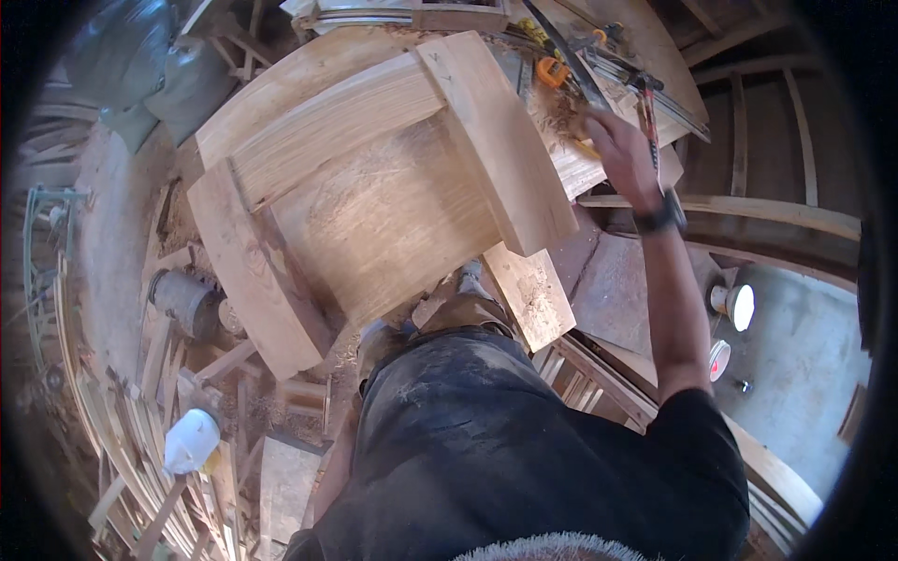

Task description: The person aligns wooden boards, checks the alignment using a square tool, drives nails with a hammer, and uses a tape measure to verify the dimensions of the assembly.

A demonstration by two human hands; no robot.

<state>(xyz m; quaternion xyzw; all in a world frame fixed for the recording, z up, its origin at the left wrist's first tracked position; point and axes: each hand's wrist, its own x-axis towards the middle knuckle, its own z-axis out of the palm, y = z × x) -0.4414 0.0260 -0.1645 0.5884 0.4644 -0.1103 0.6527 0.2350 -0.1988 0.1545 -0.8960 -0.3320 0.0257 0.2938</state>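
My right hand [625, 157] is closed at the right of the workbench, beside a long, narrow, dark blade [575, 65] that looks like a saw's. The blade runs from my fingers toward the top edge; its handle is hidden. Of my left arm [337, 467] only part of the forearm shows beside my clothes, and that hand is hidden. In front of me is a wooden piece with a thick right board [500, 140], a thick left board [253, 271], a far rail [337, 126] and a wide sawdust-covered panel [383, 215] between them.
An orange tape measure [552, 72] and several tools lie among shavings at the back right. Offcuts and long strips [122, 449] crowd the left floor, near a white jug [192, 439] and a grey metal cylinder [187, 301]. A board [533, 294] with shavings juts toward me.
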